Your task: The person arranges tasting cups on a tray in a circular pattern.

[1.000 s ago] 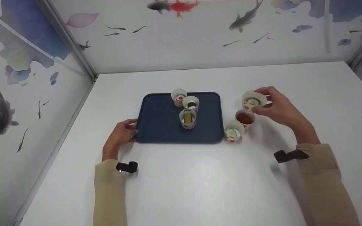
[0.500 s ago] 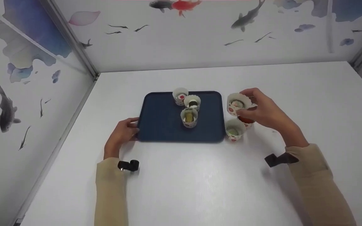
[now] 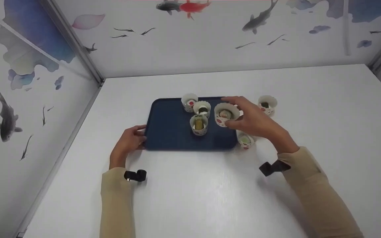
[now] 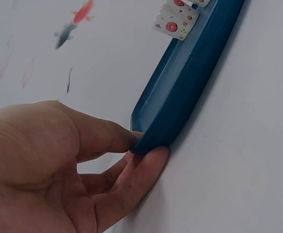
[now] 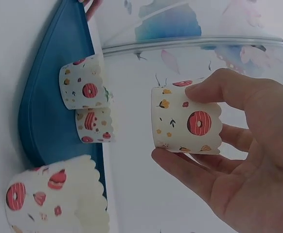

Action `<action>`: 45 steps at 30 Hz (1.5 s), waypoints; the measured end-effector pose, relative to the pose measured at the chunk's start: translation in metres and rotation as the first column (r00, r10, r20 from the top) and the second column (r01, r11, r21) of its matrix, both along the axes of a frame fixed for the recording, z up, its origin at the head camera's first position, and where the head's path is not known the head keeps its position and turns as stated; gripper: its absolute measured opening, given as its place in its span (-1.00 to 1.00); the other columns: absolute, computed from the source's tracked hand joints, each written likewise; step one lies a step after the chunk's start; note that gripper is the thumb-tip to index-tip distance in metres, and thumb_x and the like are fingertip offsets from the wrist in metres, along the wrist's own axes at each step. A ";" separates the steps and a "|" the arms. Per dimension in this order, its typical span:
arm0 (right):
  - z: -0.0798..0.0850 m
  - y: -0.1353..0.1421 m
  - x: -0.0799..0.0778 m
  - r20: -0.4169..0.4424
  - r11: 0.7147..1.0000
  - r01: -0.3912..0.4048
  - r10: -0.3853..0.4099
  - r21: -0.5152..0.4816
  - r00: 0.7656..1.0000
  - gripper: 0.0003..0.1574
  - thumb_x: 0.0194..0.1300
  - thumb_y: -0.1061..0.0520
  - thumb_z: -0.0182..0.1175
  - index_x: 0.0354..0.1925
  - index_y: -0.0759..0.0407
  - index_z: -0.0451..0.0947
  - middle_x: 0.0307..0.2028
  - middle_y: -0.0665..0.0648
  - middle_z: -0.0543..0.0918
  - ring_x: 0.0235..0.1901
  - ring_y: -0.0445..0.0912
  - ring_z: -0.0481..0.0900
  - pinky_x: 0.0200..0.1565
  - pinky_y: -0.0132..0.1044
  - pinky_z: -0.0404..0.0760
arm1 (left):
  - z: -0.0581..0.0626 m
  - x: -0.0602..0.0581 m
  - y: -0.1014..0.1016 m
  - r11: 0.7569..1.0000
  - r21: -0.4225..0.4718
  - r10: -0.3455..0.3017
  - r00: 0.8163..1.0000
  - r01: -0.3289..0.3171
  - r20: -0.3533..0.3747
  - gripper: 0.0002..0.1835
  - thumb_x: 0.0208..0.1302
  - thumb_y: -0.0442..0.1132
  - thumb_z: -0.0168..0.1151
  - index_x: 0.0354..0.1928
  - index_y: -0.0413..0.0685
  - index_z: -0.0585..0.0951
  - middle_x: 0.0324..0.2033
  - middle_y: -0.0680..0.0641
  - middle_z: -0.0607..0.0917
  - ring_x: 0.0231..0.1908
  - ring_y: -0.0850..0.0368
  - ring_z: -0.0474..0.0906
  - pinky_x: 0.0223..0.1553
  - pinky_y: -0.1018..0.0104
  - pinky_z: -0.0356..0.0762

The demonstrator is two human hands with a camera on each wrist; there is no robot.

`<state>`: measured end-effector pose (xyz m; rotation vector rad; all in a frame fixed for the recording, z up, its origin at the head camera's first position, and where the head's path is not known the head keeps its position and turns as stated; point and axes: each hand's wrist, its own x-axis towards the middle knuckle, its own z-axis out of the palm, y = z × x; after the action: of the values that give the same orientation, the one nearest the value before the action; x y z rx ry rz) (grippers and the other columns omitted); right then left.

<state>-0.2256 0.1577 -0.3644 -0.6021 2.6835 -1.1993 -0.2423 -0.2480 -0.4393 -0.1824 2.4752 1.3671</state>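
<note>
The left hand is seen pinching the blue tray at nine o'clock; three paper cups are grouped from its centre towards twelve. Above its two-o'clock side, the roll cup is pinched by the right hand. A transfer seems under way, calling for level lowering clear of neighbours. Compared with half a second ago, the roll cup has been brought inward over the tray, and a dark-filled cup is uncovered past two o'clock.

My right grip partly hides the cup at the near corner of the tray; its pale green filling is too small to identify. My left-wrist view cuts the tray off at the top.
</note>
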 end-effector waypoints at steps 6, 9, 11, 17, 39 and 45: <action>0.002 -0.028 0.000 -0.043 0.998 -0.064 0.064 0.018 0.997 -0.26 0.27 0.15 0.30 0.37 0.14 0.34 0.22 0.21 0.42 0.04 0.05 0.48 0.09 -0.04 0.57 | -0.001 -0.002 0.000 1.000 0.002 -0.004 1.000 0.004 -0.003 -0.39 0.45 -0.45 -0.01 0.51 -0.11 0.26 0.29 -0.35 0.47 0.15 -0.12 0.56 -0.07 0.29 0.69; 0.002 -0.041 0.002 -0.044 0.996 -0.091 0.091 0.002 0.995 -0.30 0.27 0.17 0.30 0.34 0.15 0.36 0.20 0.21 0.43 0.03 0.05 0.49 0.09 -0.04 0.58 | 0.000 -0.001 0.001 1.000 0.002 -0.001 1.000 0.001 0.005 -0.40 0.45 -0.44 0.00 0.51 -0.10 0.26 0.29 -0.34 0.47 0.16 -0.12 0.55 -0.06 0.28 0.69; 0.002 -0.050 0.004 -0.047 0.995 -0.103 0.103 0.007 0.994 -0.31 0.26 0.17 0.31 0.33 0.14 0.37 0.20 0.18 0.47 0.05 0.03 0.50 0.12 -0.03 0.58 | 0.000 -0.001 0.001 1.000 0.001 -0.001 1.000 0.001 0.011 -0.39 0.45 -0.44 0.00 0.51 -0.11 0.26 0.29 -0.34 0.47 0.17 -0.12 0.55 -0.05 0.27 0.69; -0.002 -0.077 0.007 -0.038 0.988 -0.148 0.149 0.033 0.988 -0.28 0.25 0.13 0.37 0.33 0.14 0.39 0.20 0.14 0.54 0.15 0.03 0.52 0.22 -0.01 0.56 | 0.003 0.000 0.001 1.000 0.000 0.000 1.000 0.000 0.005 -0.39 0.44 -0.44 0.01 0.51 -0.13 0.26 0.29 -0.36 0.47 0.16 -0.13 0.56 -0.05 0.27 0.69; -0.033 -0.116 -0.018 -0.212 0.962 -0.162 0.210 0.222 0.954 -0.26 0.19 0.04 0.46 0.29 0.16 0.48 0.22 0.17 0.61 0.26 0.08 0.51 0.39 0.15 0.30 | 0.003 0.000 0.000 1.000 -0.007 0.009 1.000 -0.009 0.003 -0.40 0.45 -0.42 0.01 0.51 -0.11 0.26 0.27 -0.34 0.49 0.12 -0.09 0.57 -0.07 0.28 0.69; -0.039 -0.121 -0.021 -0.252 0.959 -0.145 0.207 0.242 0.945 -0.29 0.17 0.02 0.48 0.24 0.17 0.53 0.18 0.18 0.64 0.24 0.10 0.52 0.37 0.13 0.34 | 0.002 0.000 0.000 1.000 -0.007 -0.001 1.000 0.001 -0.009 -0.40 0.45 -0.43 0.01 0.50 -0.13 0.26 0.27 -0.36 0.48 0.14 -0.12 0.56 -0.05 0.26 0.69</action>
<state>-0.2467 0.0368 -0.4029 -1.0147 2.8539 -0.8081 -0.2424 -0.2482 -0.4377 -0.1764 2.4874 1.3622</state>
